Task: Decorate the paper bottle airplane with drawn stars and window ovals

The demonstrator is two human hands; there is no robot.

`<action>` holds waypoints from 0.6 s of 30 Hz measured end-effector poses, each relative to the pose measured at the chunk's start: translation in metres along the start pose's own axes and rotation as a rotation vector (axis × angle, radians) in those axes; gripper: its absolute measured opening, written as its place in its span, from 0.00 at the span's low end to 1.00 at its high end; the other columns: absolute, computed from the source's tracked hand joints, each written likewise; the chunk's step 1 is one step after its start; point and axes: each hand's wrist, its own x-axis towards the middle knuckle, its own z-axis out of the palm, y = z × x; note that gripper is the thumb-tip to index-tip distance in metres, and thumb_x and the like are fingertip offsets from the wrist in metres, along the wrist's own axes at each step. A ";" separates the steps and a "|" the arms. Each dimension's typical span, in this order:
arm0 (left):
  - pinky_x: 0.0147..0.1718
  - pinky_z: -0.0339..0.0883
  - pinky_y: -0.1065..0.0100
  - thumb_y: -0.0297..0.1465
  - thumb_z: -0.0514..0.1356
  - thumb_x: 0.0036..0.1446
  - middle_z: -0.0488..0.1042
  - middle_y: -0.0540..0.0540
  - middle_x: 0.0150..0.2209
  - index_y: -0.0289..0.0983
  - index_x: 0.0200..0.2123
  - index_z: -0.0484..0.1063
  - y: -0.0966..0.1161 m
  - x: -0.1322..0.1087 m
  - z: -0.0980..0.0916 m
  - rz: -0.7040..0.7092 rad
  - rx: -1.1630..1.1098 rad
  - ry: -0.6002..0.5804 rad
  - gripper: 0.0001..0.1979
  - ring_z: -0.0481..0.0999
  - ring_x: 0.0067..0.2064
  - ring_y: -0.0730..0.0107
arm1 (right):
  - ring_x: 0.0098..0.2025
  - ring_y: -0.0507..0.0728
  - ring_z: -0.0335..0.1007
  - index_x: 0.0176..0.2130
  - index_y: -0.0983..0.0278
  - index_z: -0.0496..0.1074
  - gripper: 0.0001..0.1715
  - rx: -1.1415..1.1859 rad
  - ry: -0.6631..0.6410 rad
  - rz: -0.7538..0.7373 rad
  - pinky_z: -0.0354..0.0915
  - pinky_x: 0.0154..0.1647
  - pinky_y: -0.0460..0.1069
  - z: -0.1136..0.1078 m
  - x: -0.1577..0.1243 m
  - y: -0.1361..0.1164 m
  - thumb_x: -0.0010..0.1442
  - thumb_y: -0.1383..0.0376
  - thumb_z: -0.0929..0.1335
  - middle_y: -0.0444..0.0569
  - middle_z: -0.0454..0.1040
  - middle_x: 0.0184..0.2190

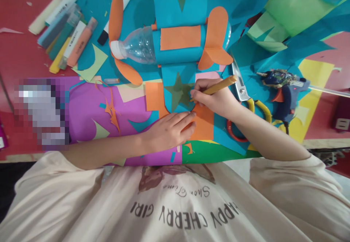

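Note:
A plane-like model lies in front of me: a clear plastic bottle [140, 45] wrapped in blue paper, with an orange paper propeller [116, 19] at its white cap and an orange tail [217, 26]. Its near blue wing [180, 76] bears an olive-green star [177, 92]. My right hand [216, 98] is closed round a yellow marker [220, 85], its lower end beside the star; the tip is hidden by my fingers. My left hand [171, 130] lies with fingers stretched out along the wing's near end, over an orange sheet [203, 123].
Several markers [68, 34] lie at the upper left. Scissors [242, 88] with yellow and red handles and a blue glue gun [290, 96] lie to the right. Paper scraps [111, 107] cover the purple sheet [84, 107]. A blurred-out object [43, 112] sits at the left.

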 end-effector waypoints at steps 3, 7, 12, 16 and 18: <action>0.48 0.75 0.60 0.27 0.55 0.67 0.74 0.32 0.56 0.29 0.48 0.73 0.000 0.000 0.000 -0.005 0.002 -0.011 0.11 0.77 0.53 0.56 | 0.20 0.47 0.56 0.20 0.61 0.58 0.18 0.002 0.006 -0.001 0.52 0.21 0.45 0.000 0.000 0.000 0.56 0.71 0.66 0.39 0.62 0.15; 0.48 0.75 0.60 0.27 0.55 0.67 0.74 0.32 0.57 0.30 0.49 0.73 0.000 0.000 -0.001 -0.003 0.005 -0.024 0.11 0.76 0.54 0.56 | 0.20 0.48 0.58 0.21 0.61 0.58 0.18 0.020 0.059 0.007 0.55 0.23 0.46 0.000 -0.001 0.000 0.60 0.69 0.66 0.40 0.63 0.16; 0.48 0.75 0.60 0.26 0.55 0.67 0.75 0.33 0.56 0.30 0.48 0.73 -0.001 0.000 0.000 0.000 0.014 -0.009 0.11 0.77 0.53 0.56 | 0.20 0.48 0.55 0.21 0.61 0.56 0.19 -0.010 0.071 0.013 0.53 0.23 0.47 0.001 -0.001 0.000 0.59 0.70 0.66 0.39 0.61 0.16; 0.47 0.75 0.61 0.25 0.54 0.67 0.75 0.33 0.55 0.29 0.47 0.73 -0.001 0.000 0.000 -0.002 0.010 0.012 0.11 0.77 0.52 0.56 | 0.20 0.48 0.54 0.20 0.61 0.57 0.18 -0.005 0.022 0.027 0.51 0.22 0.47 0.000 0.000 0.001 0.57 0.71 0.66 0.39 0.59 0.15; 0.48 0.75 0.61 0.26 0.54 0.67 0.75 0.33 0.55 0.29 0.48 0.73 0.000 0.000 0.001 -0.002 0.011 0.003 0.11 0.77 0.53 0.56 | 0.20 0.48 0.54 0.19 0.61 0.56 0.19 -0.014 0.014 0.024 0.52 0.23 0.47 0.000 0.000 0.001 0.56 0.72 0.66 0.39 0.59 0.15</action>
